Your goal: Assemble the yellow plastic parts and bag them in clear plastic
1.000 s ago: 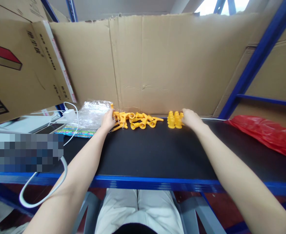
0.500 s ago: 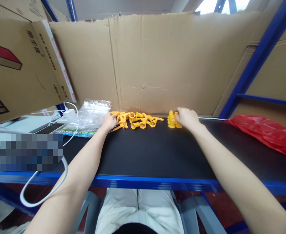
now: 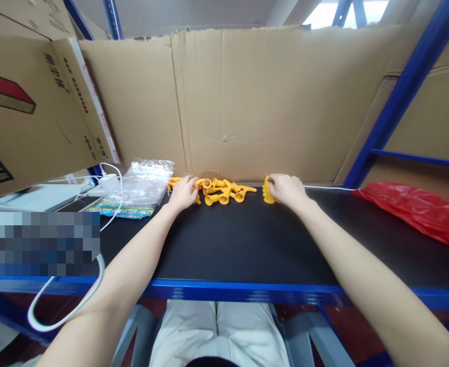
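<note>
A pile of yellow plastic pieces with trumpet-like flared ends (image 3: 224,195) lies along the back of the black tabletop. My left hand (image 3: 184,193) rests over the left end of this pile, its fingers slightly bent and apart, covering several pieces. Some small metal chain shows beside that hand. Farther right, yellow pieces with flared bases (image 3: 267,191) stand upright in a close group. My right hand (image 3: 288,189) is closed around this group from the right, and hides most of it.
Left of the pile lie clear plastic bags (image 3: 146,178) on a colourful packet (image 3: 132,210). A white charger with cables (image 3: 109,183) and a phone (image 3: 81,204) are beside them. A red plastic bag (image 3: 412,209) lies at right. A cardboard wall (image 3: 266,102) closes off the back.
My left hand has moved right, from the pile's left edge to over its pieces. My right hand has shifted slightly left and now covers more of the upright yellow pieces.
</note>
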A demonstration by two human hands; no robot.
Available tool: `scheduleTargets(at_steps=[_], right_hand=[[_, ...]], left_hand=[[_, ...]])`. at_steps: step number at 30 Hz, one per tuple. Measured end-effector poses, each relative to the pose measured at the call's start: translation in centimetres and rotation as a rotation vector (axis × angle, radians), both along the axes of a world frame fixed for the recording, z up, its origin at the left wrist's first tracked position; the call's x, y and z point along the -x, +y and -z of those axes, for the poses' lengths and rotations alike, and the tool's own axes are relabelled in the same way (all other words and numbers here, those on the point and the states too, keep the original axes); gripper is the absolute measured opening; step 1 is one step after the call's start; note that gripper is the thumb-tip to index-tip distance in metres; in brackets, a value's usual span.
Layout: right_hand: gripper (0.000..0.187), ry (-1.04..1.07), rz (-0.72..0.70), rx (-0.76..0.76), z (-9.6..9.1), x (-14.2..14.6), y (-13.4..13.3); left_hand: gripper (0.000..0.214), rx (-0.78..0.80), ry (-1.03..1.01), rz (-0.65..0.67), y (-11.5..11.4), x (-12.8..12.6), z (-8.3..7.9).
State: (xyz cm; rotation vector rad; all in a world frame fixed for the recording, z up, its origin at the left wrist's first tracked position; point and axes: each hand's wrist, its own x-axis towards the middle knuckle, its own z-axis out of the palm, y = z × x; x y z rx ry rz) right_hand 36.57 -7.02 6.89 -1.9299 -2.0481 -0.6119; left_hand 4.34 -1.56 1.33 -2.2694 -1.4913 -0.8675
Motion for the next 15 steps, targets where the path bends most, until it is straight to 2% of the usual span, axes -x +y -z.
scheduleTargets(at_steps=[5,13,15], right_hand=[[0.031,-0.049,-0.031,0.014,0.5,0.5,0.1],[0.031,-0.102,-0.113,0.021,1.0,1.3,-0.1],[0.031,-0.097,-0.145,0.032,1.0,1.5,-0.3]], left_hand=[[0.042,0.171,0.146,0.048,-1.0,-2.5,0.5],[0.046,0.234,0.126,0.033,-0.6,-2.4,0.7],[0.047,0.232,0.129,0.065,-0.5,-2.4,0.9]])
